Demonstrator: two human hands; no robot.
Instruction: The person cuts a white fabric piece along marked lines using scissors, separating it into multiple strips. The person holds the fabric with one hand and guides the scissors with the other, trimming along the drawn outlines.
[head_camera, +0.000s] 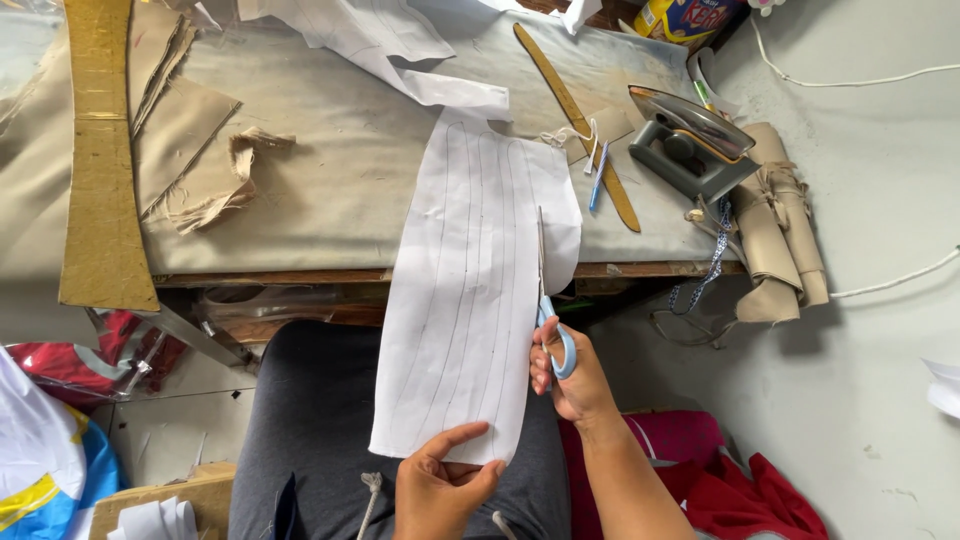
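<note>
Currently, the left hand (440, 490) pinches the near edge of the white paper sheet (470, 300), thumb on top, fingers curled beneath. The sheet, marked with long pencil lines, extends from the person's lap up over the front edge of the work table (330, 180). The right hand (572, 375) is closed through the blue handles of the scissors (548, 300), whose blades are cutting into the sheet along its right side. An iron (690, 140) stands on the table's right end, beyond the sheet.
</note>
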